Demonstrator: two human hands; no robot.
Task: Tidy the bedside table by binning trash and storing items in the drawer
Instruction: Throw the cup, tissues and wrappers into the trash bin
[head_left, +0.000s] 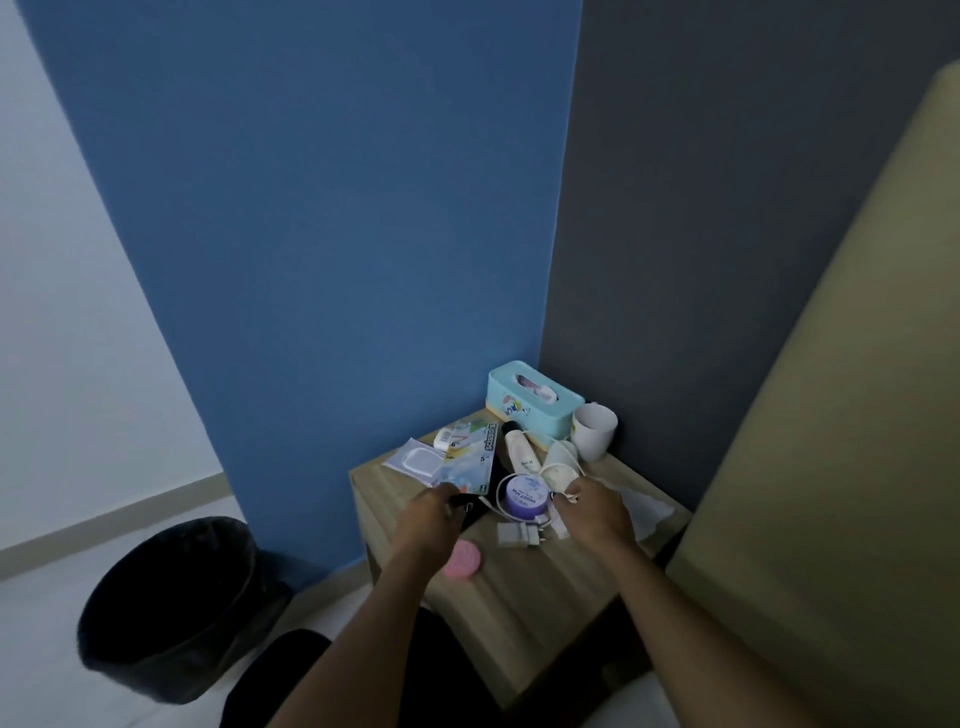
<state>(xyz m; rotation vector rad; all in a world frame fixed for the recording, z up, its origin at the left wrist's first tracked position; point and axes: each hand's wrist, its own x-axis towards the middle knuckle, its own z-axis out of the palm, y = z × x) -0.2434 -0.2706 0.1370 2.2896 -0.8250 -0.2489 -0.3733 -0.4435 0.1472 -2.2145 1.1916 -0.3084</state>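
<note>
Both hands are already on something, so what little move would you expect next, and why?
Probably the left hand lifts the colourful flat plastic packet and swings it left, over the black lined bin on the floor. It grips the packet's near edge, and the bin stands open beside the wooden bedside table.

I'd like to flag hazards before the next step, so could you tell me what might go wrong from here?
1. The left hand pinches only a corner of the packet, so it could slip or drag the pouch beside it off the table.
2. The right hand is at a crumpled wrapper close to the mug and the charger cable; pulling could snag the cable or nudge the mug.
3. The pink lid lies near the left forearm, and might get knocked off.
</note>
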